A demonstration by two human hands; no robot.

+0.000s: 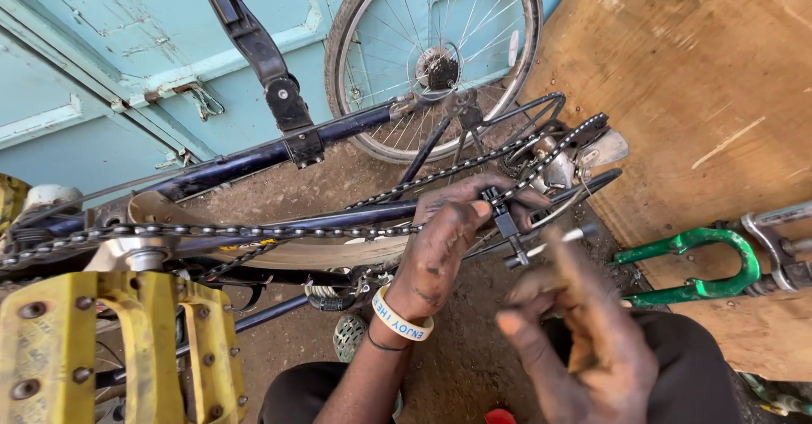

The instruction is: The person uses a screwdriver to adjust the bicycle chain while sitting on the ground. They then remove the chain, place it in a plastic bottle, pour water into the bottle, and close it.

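Note:
An upturned bicycle lies in front of me, its chain (254,230) running from the crank at left to the rear derailleur (558,166). My left hand (448,238), greasy and with a white wristband, grips a small black chain tool (505,221) clamped on the chain. My right hand (575,339) hovers close to the camera, blurred, with its fingers spread near the tool's silver handle (558,239). A yellow pedal (93,348) fills the lower left.
The rear wheel (436,60) stands against a pale blue door (101,60). A wooden board (702,94) leans at right, with a green bicycle fork (702,263) against it. A black rack strut (262,60) crosses the top. Bare dirt ground lies below.

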